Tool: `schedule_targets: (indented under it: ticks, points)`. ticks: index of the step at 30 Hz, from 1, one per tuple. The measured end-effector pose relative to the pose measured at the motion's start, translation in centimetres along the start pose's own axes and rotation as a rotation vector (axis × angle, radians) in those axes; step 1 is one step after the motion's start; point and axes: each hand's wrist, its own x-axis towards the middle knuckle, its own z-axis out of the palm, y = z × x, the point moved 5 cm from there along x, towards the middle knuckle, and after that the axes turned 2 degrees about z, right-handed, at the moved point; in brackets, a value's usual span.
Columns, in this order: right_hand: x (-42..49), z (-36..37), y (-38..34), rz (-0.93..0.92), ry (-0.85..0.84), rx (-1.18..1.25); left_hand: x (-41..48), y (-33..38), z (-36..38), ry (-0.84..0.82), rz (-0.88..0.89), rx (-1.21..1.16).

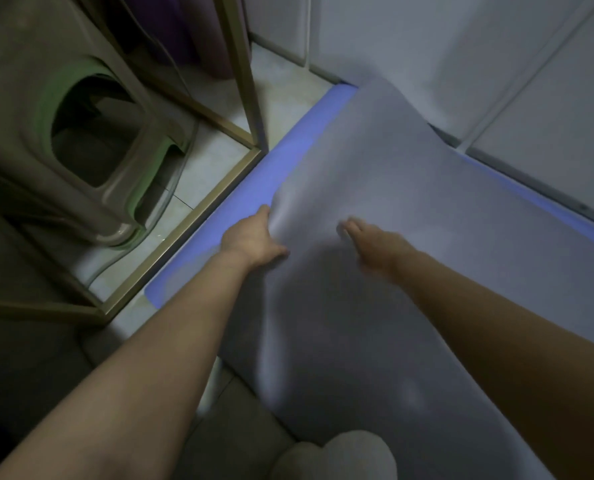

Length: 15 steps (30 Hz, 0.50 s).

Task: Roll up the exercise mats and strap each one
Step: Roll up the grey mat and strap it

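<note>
Mats, two, lie stacked on the tiled floor (219, 147), running from near centre to the far wall. The grey mat (409, 188) is on top. The blue mat (274, 168) is under it, showing as a strip along the left side and a thin strip on the right. The grey mat's left edge is lifted and curled off the blue one. The left hand (250, 237) grips that raised left edge, thumb on top and fingers tucked under it. The right hand (375, 244) rests on the grey mat's top just right of the left hand; it is motion-blurred, but the fingers look stretched out rather than pinching. Both forearms are bare. On the left, a gold metal frame (245, 74) touches the blue mat's edge, with a grey-green plastic stool (46, 109) inside it. Purple fabric or a roll (198, 36) sits far left behind the frame; I cannot tell which. White panels (548, 116) stand far right. A pale rounded thing (337, 455) at the near edge is unclear.
</note>
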Motion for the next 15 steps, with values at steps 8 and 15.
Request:
schedule_targets:
  ticks: [8, 15]
  points:
    - [-6.3, -10.0, 1.5, -0.059, 0.474, -0.239, -6.4, 9.5, -0.6, -0.065, 0.448, 0.318]
    - [-12.3, -13.0, 4.7, 0.025, 0.225, -0.501, -12.3, 12.9, -3.5, -0.027, 0.608, 0.449]
